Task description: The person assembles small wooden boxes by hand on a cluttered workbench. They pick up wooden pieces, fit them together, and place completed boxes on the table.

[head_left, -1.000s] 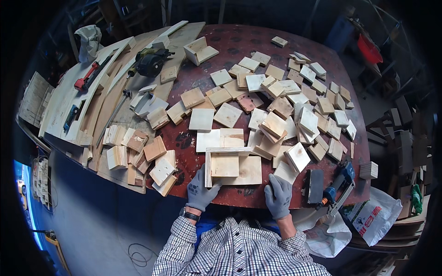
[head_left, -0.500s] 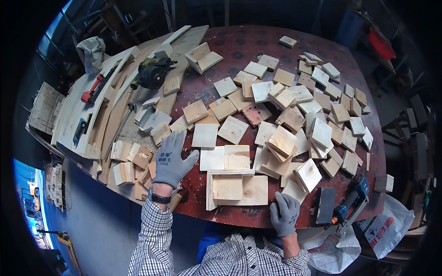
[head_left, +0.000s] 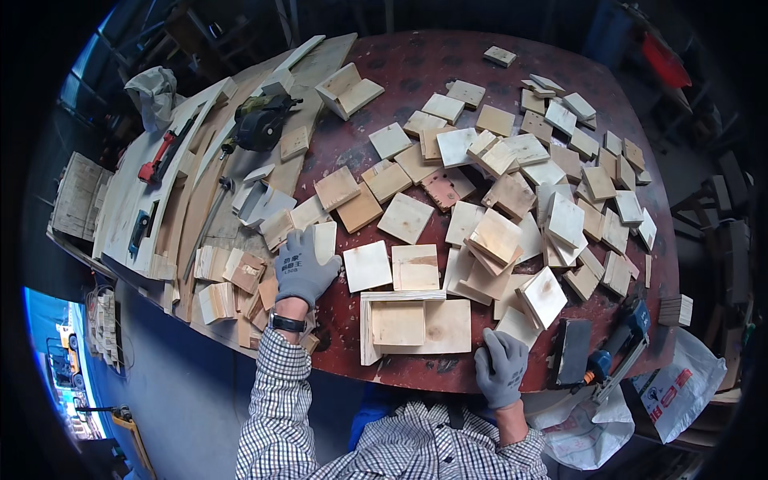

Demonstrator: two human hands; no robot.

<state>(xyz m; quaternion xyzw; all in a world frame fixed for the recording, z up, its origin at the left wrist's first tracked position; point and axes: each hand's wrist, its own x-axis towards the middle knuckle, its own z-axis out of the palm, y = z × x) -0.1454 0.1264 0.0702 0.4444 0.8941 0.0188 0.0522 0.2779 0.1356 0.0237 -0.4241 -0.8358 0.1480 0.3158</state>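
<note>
Here the left hand's (head_left: 304, 270) half-closed fingers (head_left: 294, 242) hold a pale block (head_left: 326, 240) partly beneath them; the right hand (head_left: 502, 370) curls, contents unclear.

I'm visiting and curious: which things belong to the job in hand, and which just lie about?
Seemingly part of the job:
pale square wooden block, in the grey-gloved left hand
pale L-shaped wooden piece

Seemingly lying about:
long red-and-black tool
crumpled off-white bag

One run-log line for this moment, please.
left hand: on pale wood block | right hand: by near edge of red table | L-shaped wood piece: between hands, untouched
</note>
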